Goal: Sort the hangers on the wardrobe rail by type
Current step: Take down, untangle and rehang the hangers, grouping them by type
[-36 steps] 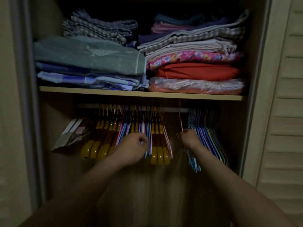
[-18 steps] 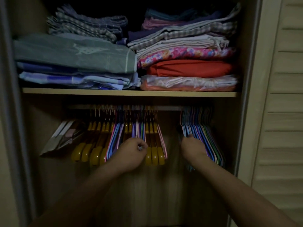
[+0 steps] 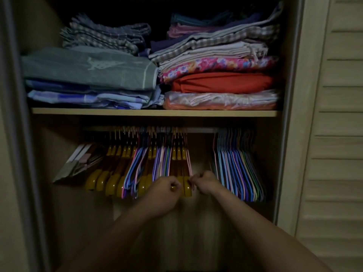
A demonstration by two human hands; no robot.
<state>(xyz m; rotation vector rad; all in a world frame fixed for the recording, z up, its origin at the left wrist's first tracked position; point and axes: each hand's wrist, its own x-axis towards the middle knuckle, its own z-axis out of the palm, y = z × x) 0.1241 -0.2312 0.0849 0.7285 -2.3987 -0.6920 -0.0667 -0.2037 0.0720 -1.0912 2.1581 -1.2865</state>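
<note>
Hands at mixed hangers [image 3: 137, 169]: right hand [image 3: 205, 182] pinched pink wire hanger [image 3: 189, 163]; left hand [image 3: 164, 190] curled, grip unclear.

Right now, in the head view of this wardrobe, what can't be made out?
- Left hand: curled at the wooden hangers; its own knuckles hide the grip.
- Right hand: seems to pinch a thin pink hanger; the contact is too small and dark to confirm.
- Hanger hooks on the rail: crowded, in the shelf's shadow.
- Flat packet at the left: print unreadable.
- Wardrobe floor: cut off by the bottom edge.
</note>
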